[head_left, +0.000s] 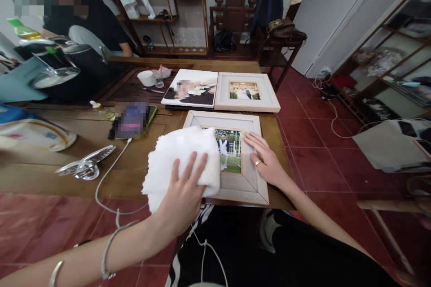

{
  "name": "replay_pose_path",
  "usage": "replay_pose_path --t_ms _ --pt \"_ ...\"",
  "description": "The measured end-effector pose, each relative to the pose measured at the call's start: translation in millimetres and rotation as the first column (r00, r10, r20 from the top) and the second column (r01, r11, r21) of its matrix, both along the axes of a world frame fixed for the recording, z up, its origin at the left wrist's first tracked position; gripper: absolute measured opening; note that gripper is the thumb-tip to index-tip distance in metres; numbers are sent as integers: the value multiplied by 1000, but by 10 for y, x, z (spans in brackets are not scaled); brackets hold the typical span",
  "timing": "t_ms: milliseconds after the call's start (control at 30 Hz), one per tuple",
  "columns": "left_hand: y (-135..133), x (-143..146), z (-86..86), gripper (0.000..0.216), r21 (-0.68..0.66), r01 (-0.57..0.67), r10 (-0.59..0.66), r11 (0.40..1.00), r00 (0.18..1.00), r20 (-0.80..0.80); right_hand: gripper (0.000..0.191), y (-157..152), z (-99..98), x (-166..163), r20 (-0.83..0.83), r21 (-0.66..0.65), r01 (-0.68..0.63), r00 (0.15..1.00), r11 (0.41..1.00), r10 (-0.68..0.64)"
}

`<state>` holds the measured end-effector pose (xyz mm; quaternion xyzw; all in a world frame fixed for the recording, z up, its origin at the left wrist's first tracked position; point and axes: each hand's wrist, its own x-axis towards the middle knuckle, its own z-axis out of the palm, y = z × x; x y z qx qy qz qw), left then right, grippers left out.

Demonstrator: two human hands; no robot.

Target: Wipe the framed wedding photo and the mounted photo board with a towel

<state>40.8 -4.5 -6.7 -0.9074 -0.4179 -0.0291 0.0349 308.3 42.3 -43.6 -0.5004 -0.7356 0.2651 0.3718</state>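
A pale picture frame (254, 188) with a photo inside lies flat at the table's near edge. Over its left part is spread a white cloth (158, 161), which hides that side of the frame and some of the photo. My left hand (186, 188) lies on the cloth with its fingers spread, pressing it against the frame. On the frame's right border rests my right hand (266, 161), fingers stretched out and a ring on one of them. Beyond are a second framed photo (245, 90) and a photo panel (190, 89), side by side.
A phone (134, 119) with a white cable (104, 179) sits left of the frame. Nearby are a shiny metal object (88, 163), a small dropper bottle (103, 110) and a white cup (146, 78). Another person (97, 27) is behind the table at left. The wooden table (134, 175) ends to the right.
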Motion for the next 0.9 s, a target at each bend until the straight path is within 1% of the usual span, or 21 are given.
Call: replay_pose_path --t_ms 67,133,233,300,367,433,467,533,600,667,800,900 --pt "78 27 53 20 -39 20 -19 999 1000 15 53 16 -11 30 -3 3 -31 1000 1000 31" --pt "248 82 124 22 -82 38 -34 996 998 49 52 36 -21 63 -6 21 -53 999 998 53" --pt "664 241 246 33 -97 53 -39 994 989 140 50 46 -25 89 -9 58 -67 998 996 67" --pt "986 399 320 41 -69 81 -65 994 975 211 49 42 -25 92 -11 74 -72 997 995 73" --pt "1275 580 358 47 -39 184 -169 982 953 251 48 38 -32 91 -11 76 -71 997 995 72" --pt "1483 753 339 49 -39 346 -328 937 915 234 46 38 -49 95 -5 70 -57 998 996 58" --pt "1550 825 310 49 -40 409 -392 912 895 213 46 40 -60 98 -2 66 -46 999 997 47" --pt "1607 921 234 48 -29 468 -457 883 874 163 45 46 -84 107 4 58 -28 1000 998 28" --pt "1589 944 172 46 -3 458 -454 889 884 113 46 50 -99 114 3 53 -23 1000 998 23" --pt "1537 904 152 44 3 436 -436 900 899 48 47 50 -97 116 -6 50 -30 1000 998 30" --pt "1461 705 184 38 -4 377 -376 926 924 -72 50 39 -58 108 -25 53 -54 998 997 56" --pt "1472 474 183 39 -8 320 -320 947 942 -99 52 32 -36 102 -30 58 -65 997 996 67"
